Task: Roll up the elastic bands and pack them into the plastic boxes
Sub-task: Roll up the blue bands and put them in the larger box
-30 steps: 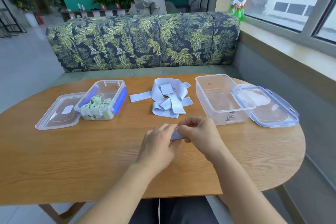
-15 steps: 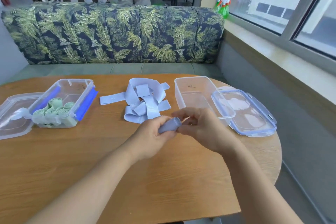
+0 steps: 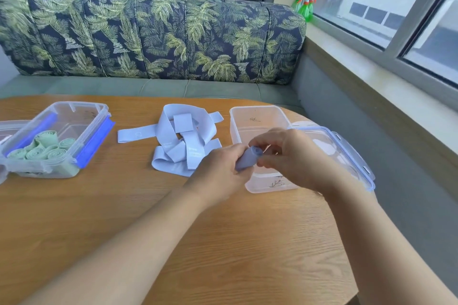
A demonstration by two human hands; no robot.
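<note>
A rolled lavender elastic band (image 3: pixel 246 159) sits between both hands, raised over the near left edge of the clear plastic box (image 3: pixel 257 121) on the right side of the wooden table (image 3: pixel 223 242). The left hand (image 3: pixel 220 173) wraps its fingers around the roll's lower end, while the right hand (image 3: pixel 290 156) pinches the upper end with curled fingertips. Just left of the hands lies a loose pile of unrolled lavender bands (image 3: pixel 183 138). The box's lid (image 3: pixel 347 153) leans against its right side. Further left, a second box with blue clips (image 3: pixel 81 116) holds several rolled green bands (image 3: pixel 42 147). A leaf-patterned sofa (image 3: pixel 153 34) stands behind the table, and green spray bottles (image 3: pixel 306 3) stand on the window sill.
</note>
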